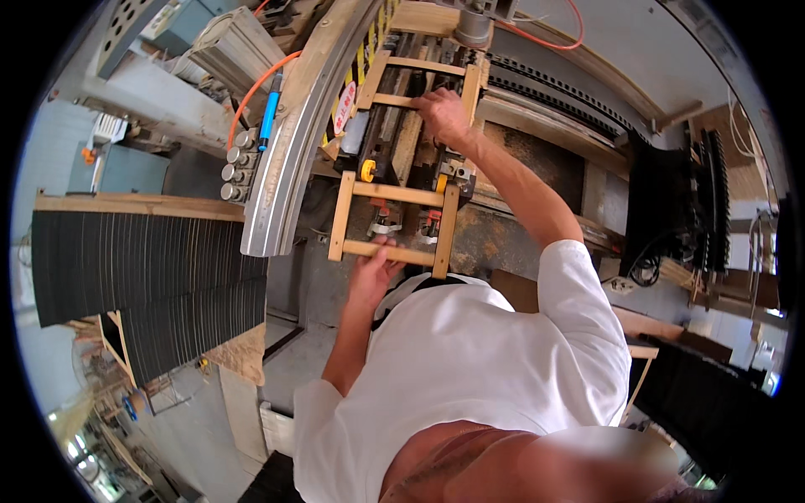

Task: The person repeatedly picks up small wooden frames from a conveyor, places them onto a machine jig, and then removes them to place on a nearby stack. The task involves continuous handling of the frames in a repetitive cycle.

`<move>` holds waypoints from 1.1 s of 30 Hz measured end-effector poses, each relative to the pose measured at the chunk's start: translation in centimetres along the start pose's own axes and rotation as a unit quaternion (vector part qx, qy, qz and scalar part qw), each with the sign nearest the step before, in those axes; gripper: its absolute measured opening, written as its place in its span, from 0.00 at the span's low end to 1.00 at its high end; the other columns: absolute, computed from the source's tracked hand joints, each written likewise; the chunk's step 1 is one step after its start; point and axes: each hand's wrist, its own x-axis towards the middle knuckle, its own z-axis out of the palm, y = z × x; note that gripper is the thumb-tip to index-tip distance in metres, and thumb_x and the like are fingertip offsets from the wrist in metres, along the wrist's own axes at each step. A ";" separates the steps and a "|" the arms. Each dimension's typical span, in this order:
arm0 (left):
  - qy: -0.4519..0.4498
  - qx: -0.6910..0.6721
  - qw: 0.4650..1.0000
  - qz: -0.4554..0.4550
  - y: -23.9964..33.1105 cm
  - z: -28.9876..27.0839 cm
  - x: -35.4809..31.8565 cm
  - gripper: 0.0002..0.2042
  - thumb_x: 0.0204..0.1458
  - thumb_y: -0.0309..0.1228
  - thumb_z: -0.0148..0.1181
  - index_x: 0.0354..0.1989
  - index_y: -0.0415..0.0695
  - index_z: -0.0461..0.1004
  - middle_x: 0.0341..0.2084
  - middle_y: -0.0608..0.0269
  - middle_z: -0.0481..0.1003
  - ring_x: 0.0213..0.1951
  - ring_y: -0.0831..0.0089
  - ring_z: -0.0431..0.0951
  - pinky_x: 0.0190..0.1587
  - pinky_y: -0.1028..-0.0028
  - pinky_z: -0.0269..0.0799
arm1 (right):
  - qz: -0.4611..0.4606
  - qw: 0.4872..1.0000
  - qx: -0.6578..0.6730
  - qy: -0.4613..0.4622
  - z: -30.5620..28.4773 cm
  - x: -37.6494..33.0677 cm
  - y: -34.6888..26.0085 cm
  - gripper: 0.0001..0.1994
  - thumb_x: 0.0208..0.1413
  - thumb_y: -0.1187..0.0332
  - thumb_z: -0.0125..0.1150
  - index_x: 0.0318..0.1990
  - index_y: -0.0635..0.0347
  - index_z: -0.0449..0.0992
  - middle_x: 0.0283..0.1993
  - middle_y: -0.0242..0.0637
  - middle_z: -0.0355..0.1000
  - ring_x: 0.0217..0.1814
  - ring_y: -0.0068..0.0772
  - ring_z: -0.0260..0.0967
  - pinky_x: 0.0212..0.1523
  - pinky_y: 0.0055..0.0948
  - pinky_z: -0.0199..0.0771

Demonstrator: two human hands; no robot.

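Low in front of me, a small light-wood frame (446,230) with two side bars and two crossbars lies over the near end of a machine bed. My left hand (370,272) is closed on its near crossbar, thumb and fingers at the bar. Farther up the bed is a second light-wood frame (373,81) of similar build. My right hand (444,116) reaches out to it, with its fingers curled round the nearer crossbar; some fingertips are hidden. Red-and-metal clamps (429,225) show through the near frame, below its crossbars.
A long metal-edged wooden beam (289,142) runs along the left of the bed, with a blue marker (270,113) on it. Round metal knobs (239,165) sit beside it. Stacked black slats (142,264) stand at left. An orange hose (251,92) curves nearby. Sawdust covers the right-hand recess (528,163).
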 end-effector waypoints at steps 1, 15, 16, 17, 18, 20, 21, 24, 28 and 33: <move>0.027 0.004 1.000 0.006 -0.6 -0.3 -1.3 0.12 0.59 0.28 0.53 0.51 0.45 0.69 0.46 0.60 0.73 0.53 0.62 0.73 0.52 0.58 0.74 | -0.012 1.000 -0.018 0.002 0.1 0.4 0.7 0.16 0.47 0.72 0.58 0.45 0.51 0.77 0.39 0.34 0.76 0.44 0.40 0.69 0.45 0.39 0.65; 0.174 -0.060 0.982 0.037 -5.9 -1.4 -4.4 0.17 0.56 0.32 0.60 0.52 0.42 0.68 0.45 0.60 0.74 0.48 0.64 0.75 0.54 0.60 0.71 | -0.035 0.993 -0.097 -0.049 0.7 5.7 6.7 0.11 0.45 0.72 0.59 0.39 0.50 0.79 0.32 0.39 0.77 0.47 0.40 0.68 0.46 0.39 0.59; 0.172 -0.060 0.982 0.040 -5.9 -1.0 -4.0 0.17 0.56 0.33 0.60 0.52 0.42 0.68 0.45 0.61 0.74 0.48 0.65 0.75 0.54 0.60 0.71 | -0.038 0.993 -0.099 -0.045 0.6 5.8 6.8 0.10 0.45 0.72 0.59 0.37 0.50 0.80 0.31 0.38 0.77 0.47 0.40 0.68 0.46 0.39 0.59; 0.162 -0.062 0.984 0.046 -5.9 -0.5 -3.8 0.16 0.56 0.34 0.59 0.51 0.42 0.69 0.45 0.61 0.74 0.49 0.66 0.74 0.54 0.61 0.71 | -0.041 0.993 -0.100 -0.041 0.6 5.9 6.8 0.09 0.45 0.71 0.59 0.35 0.50 0.80 0.30 0.38 0.77 0.47 0.40 0.68 0.46 0.38 0.59; 0.166 -0.070 0.982 0.046 -5.8 -0.1 -3.5 0.16 0.56 0.34 0.59 0.51 0.42 0.69 0.45 0.62 0.74 0.49 0.66 0.74 0.54 0.62 0.71 | -0.042 0.993 -0.101 -0.036 0.7 6.0 6.9 0.07 0.44 0.71 0.59 0.32 0.50 0.81 0.29 0.38 0.77 0.47 0.40 0.68 0.46 0.38 0.59; 0.175 -0.085 0.980 0.048 -5.5 0.7 -3.3 0.16 0.57 0.35 0.59 0.51 0.42 0.69 0.45 0.62 0.74 0.50 0.67 0.74 0.54 0.63 0.71 | -0.047 0.994 -0.096 -0.014 0.8 6.0 7.0 0.04 0.44 0.71 0.60 0.28 0.51 0.80 0.27 0.38 0.77 0.47 0.40 0.68 0.46 0.37 0.60; 0.174 -0.094 0.979 0.052 -5.3 0.9 -3.5 0.15 0.57 0.35 0.59 0.50 0.42 0.70 0.44 0.61 0.74 0.50 0.67 0.73 0.54 0.64 0.71 | -0.050 0.993 -0.107 -0.023 0.9 6.1 7.2 0.04 0.44 0.71 0.60 0.27 0.52 0.80 0.27 0.38 0.77 0.47 0.41 0.68 0.45 0.38 0.60; 0.182 -0.111 0.976 0.048 -5.4 0.4 -3.9 0.15 0.56 0.36 0.59 0.49 0.42 0.71 0.43 0.61 0.75 0.50 0.66 0.73 0.54 0.64 0.71 | -0.044 0.993 -0.103 -0.045 1.2 6.2 7.3 0.04 0.45 0.71 0.59 0.27 0.53 0.80 0.26 0.39 0.77 0.47 0.41 0.68 0.46 0.38 0.59; 0.224 -0.107 0.966 0.073 -5.5 -0.8 -5.2 0.14 0.56 0.35 0.60 0.47 0.42 0.72 0.43 0.61 0.74 0.50 0.65 0.73 0.55 0.63 0.71 | -0.053 0.994 -0.095 -0.031 1.3 6.2 7.2 0.05 0.47 0.72 0.58 0.30 0.52 0.80 0.28 0.40 0.77 0.48 0.41 0.68 0.46 0.38 0.58; 0.197 -0.094 0.972 0.093 -4.2 -1.8 -7.0 0.13 0.55 0.36 0.61 0.44 0.42 0.74 0.42 0.63 0.75 0.49 0.68 0.73 0.55 0.66 0.71 | -0.041 0.990 -0.123 -0.052 0.8 6.2 7.0 0.08 0.49 0.71 0.57 0.36 0.50 0.80 0.32 0.40 0.78 0.50 0.41 0.68 0.48 0.39 0.58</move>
